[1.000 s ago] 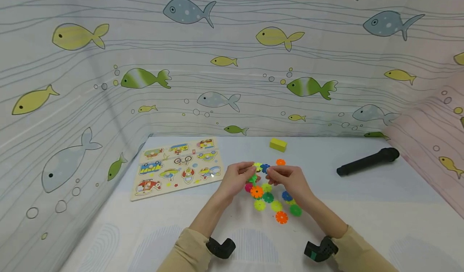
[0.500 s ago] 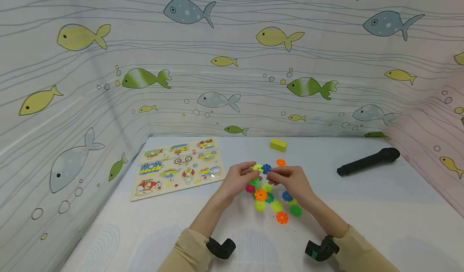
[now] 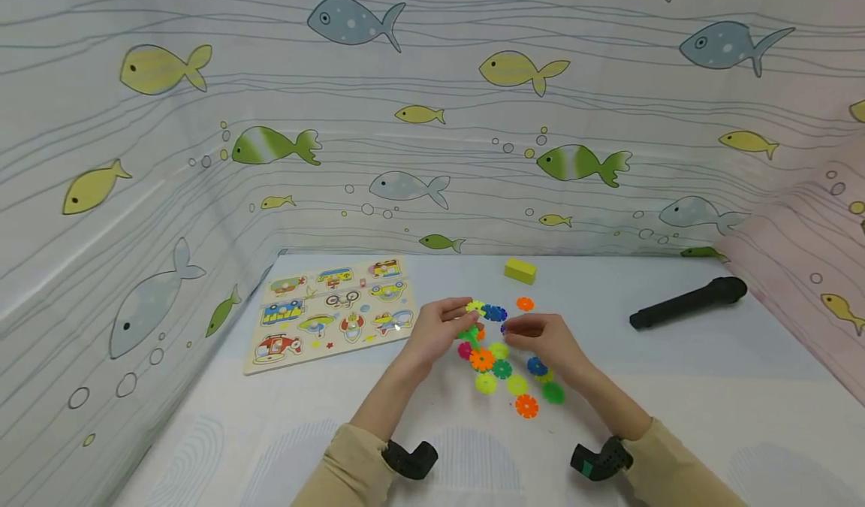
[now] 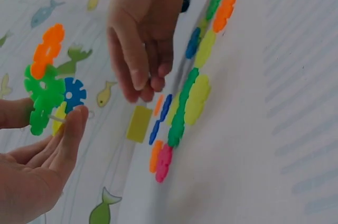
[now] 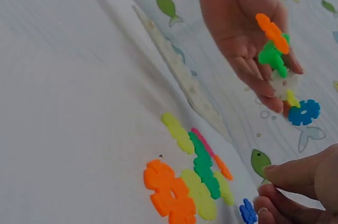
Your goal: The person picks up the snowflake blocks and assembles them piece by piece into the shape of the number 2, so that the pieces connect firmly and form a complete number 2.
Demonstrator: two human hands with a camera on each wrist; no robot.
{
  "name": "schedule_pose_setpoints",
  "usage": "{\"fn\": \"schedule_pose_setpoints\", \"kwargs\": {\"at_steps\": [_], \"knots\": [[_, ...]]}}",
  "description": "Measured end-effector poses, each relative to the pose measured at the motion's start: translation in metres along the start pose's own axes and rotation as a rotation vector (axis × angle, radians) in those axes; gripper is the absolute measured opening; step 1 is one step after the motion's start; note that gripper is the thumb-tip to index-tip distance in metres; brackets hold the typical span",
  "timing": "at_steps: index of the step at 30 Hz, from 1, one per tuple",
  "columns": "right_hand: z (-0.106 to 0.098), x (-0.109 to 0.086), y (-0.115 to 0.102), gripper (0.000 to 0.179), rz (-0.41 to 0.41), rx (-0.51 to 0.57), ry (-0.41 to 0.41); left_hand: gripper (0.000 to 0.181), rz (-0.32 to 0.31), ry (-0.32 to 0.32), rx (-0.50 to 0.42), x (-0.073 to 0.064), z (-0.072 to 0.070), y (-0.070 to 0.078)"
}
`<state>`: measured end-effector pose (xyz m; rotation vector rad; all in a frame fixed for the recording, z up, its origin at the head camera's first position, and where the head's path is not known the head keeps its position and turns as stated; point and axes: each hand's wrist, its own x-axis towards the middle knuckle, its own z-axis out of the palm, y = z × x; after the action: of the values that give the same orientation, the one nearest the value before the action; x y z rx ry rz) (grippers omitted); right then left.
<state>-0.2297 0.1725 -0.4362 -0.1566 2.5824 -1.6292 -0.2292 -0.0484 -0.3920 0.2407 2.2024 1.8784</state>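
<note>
My left hand pinches a joined cluster of notched plastic snowflake discs above the table. In the left wrist view the cluster has an orange disc, green discs and a blue disc. A white disc and a yellow disc show between them in the right wrist view. Just right of the cluster, my right hand has loosely bent fingers with nothing visible between them. Below its fingertips lies a loose blue disc.
Several loose discs, including an orange disc and a green disc, lie below and between the hands. A wooden vehicle puzzle board is at left, a yellow block behind, a black microphone at right. Fish-print curtain surrounds the table.
The right fingers have come off the blue disc, which stays on the cluster, and moved slightly right and down. My left hand has shifted a little left and up with the cluster.
</note>
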Motion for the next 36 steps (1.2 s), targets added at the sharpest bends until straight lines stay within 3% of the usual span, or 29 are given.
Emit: {"fn": "schedule_pose_setpoints", "kwargs": {"at_steps": [6, 18, 36], "knots": [[0.007, 0.000, 0.008, 0.034, -0.047, -0.137, -0.068, 0.046, 0.013, 0.000, -0.001, 0.001, -0.002, -0.002], [0.014, -0.002, 0.010, 0.028, -0.097, -0.294, -0.070, 0.045, 0.024, -0.017, -0.004, 0.001, -0.002, -0.003], [0.016, -0.002, 0.009, 0.022, -0.149, -0.349, -0.081, 0.043, 0.011, -0.013, -0.007, 0.001, 0.000, -0.002]]}}
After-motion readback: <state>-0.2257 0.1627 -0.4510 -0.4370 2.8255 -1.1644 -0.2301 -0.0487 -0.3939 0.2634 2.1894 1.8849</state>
